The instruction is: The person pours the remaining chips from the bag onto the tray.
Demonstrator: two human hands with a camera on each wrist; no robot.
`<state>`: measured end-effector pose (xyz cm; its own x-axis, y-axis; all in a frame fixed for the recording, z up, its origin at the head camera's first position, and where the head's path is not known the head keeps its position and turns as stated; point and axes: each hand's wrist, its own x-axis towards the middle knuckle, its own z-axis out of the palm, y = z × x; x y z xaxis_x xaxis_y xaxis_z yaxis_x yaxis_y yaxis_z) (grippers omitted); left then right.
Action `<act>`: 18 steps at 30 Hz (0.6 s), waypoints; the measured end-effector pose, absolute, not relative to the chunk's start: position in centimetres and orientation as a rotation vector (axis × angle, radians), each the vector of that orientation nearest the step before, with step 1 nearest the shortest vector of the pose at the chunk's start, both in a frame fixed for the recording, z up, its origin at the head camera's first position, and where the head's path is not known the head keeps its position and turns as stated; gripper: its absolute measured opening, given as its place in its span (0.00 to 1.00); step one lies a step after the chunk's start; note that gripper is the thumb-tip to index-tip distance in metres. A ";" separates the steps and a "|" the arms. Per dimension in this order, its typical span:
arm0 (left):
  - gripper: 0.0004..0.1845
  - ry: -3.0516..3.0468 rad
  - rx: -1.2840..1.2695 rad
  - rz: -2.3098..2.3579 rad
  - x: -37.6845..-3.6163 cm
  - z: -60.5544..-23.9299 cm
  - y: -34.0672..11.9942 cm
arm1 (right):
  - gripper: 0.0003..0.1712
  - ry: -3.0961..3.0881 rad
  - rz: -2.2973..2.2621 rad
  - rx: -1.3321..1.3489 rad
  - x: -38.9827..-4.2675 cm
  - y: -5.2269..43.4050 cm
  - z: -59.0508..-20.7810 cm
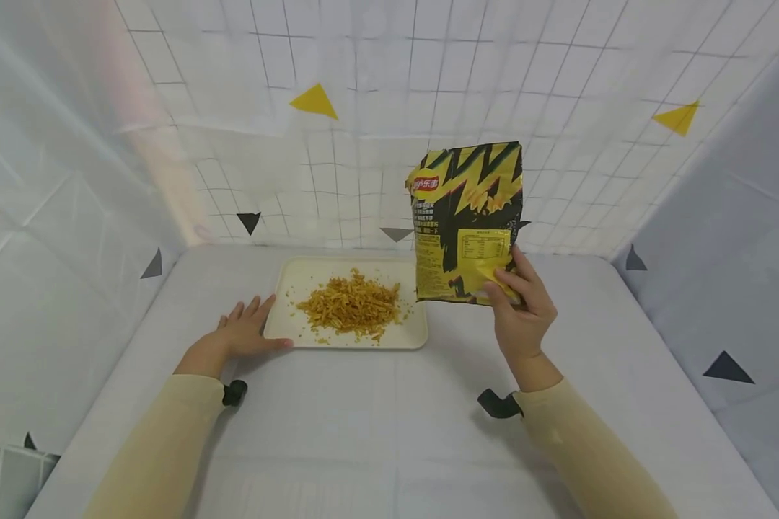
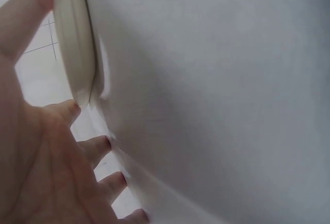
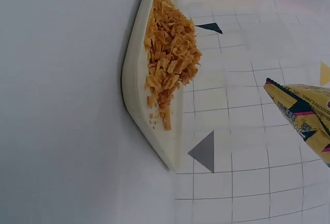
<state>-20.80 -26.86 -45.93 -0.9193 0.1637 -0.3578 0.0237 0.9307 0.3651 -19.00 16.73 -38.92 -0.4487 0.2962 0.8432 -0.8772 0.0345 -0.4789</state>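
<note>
A cream rectangular tray (image 1: 414, 333) lies on the table, bearing a heap of broken golden chips (image 1: 355, 306) with crumbs scattered round it. At the tray's left end rests my left hand (image 1: 243, 333), fingers spread, its thumb along the front left corner; the left wrist view shows the thumb against the tray's side (image 2: 76, 38). My right hand (image 1: 524, 310) holds up a yellow and black chip bag (image 1: 454, 209), pinching its lower right corner between thumb and fingers. The bag is upright, its printed side facing me, and overlaps the tray's right end in the head view.
White cloth covers the table (image 1: 337, 425). Behind it hangs a pale, grid-lined curtain (image 1: 357, 166) with yellow and dark triangles, and similar sheets close off both sides. Black wrist-camera mounts stick out inward at the left cuff (image 1: 235, 393) and right cuff (image 1: 498, 404), low over the table.
</note>
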 end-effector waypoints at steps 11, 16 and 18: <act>0.64 2.692 0.136 0.510 -20.8 -46.1 -26.8 | 0.26 -1.220 1.414 0.616 -18.4 17.4 -38.8; 0.64 2.695 0.137 0.513 -20.7 -45.9 -26.8 | 0.26 -1.251 1.374 0.599 -17.8 17.8 -38.5; 0.64 2.692 0.138 0.521 -20.6 -45.8 -26.8 | 0.26 -1.256 1.370 0.578 -17.7 17.9 -38.4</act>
<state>-20.61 -26.85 -45.80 -0.9176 0.1684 -0.3602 0.0218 0.9258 0.3773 -17.75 17.94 -38.39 -0.2461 0.3933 0.8858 -0.9167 0.2024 -0.3446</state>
